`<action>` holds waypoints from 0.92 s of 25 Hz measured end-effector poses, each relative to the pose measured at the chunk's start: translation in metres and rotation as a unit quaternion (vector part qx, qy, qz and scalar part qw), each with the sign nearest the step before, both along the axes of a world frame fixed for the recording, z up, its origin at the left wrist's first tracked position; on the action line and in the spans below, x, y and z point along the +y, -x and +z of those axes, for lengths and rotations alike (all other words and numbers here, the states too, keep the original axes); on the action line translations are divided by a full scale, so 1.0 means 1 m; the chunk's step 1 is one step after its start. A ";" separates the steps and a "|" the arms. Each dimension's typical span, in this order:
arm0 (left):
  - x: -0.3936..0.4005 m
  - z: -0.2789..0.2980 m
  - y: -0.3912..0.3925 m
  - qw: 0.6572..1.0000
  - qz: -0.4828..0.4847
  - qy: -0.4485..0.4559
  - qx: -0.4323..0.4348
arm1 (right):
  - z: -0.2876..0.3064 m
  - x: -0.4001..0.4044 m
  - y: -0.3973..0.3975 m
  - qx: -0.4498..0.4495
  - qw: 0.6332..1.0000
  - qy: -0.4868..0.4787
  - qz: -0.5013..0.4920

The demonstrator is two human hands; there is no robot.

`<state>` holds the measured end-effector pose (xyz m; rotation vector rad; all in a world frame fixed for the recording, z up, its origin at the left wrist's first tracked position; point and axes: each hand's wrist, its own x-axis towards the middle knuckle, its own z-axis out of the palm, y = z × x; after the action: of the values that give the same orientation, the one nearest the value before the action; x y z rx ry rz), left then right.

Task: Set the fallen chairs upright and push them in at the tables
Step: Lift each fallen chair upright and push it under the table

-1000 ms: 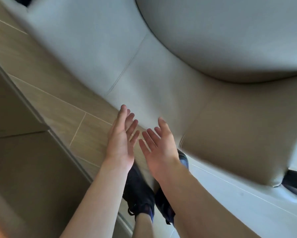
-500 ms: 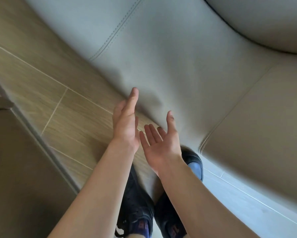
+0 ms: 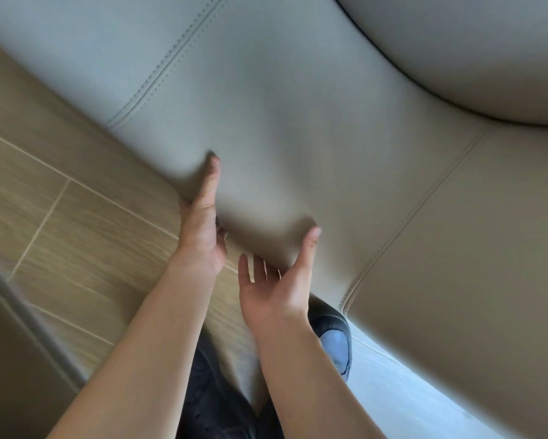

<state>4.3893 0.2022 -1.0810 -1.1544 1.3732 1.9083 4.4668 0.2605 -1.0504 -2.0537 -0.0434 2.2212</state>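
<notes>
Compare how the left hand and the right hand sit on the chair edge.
The left hand is turned edge-on, its fingers hidden behind the chair; the right hand lies palm up, fingers spread. The left reaches farther up the edge than the right. Both thumbs rest on the upholstery.

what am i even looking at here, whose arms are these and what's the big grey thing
There is no robot here. A person wears a camera on the head, and it looks forward and down, so the two bare arms are that person's own.

The big grey-beige thing is a padded, stitched chair lying tipped over on the wood-look tile floor. The left hand is at its lower edge, thumb on the upholstery, fingers hidden behind the edge. The right hand is open beside it, thumb touching the edge, fingers spread below it. Neither hand has clearly closed on it.

Below are the person's dark shoes.
</notes>
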 end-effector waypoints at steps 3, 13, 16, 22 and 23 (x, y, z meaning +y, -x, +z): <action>-0.002 -0.005 0.005 0.999 0.007 -0.030 0.007 | -0.006 -0.003 0.003 0.009 0.998 -0.011 -0.055; -0.009 0.035 0.009 0.999 -0.011 -0.046 -0.002 | 0.045 0.013 0.001 -0.022 0.997 0.014 -0.071; -0.007 0.086 0.015 0.999 -0.034 -0.032 -0.010 | 0.097 0.021 0.007 -0.026 0.996 0.020 -0.077; 0.024 0.214 0.034 0.997 -0.075 -0.021 -0.022 | 0.217 0.045 0.026 -0.044 0.996 -0.006 -0.080; 0.030 0.236 0.040 0.996 -0.083 -0.016 -0.024 | 0.236 0.053 0.031 -0.051 0.995 -0.011 -0.079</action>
<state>4.3497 0.2323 -0.8450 -1.0304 1.3629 1.7687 4.4361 0.3135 -0.8145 -2.0796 0.0826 2.0132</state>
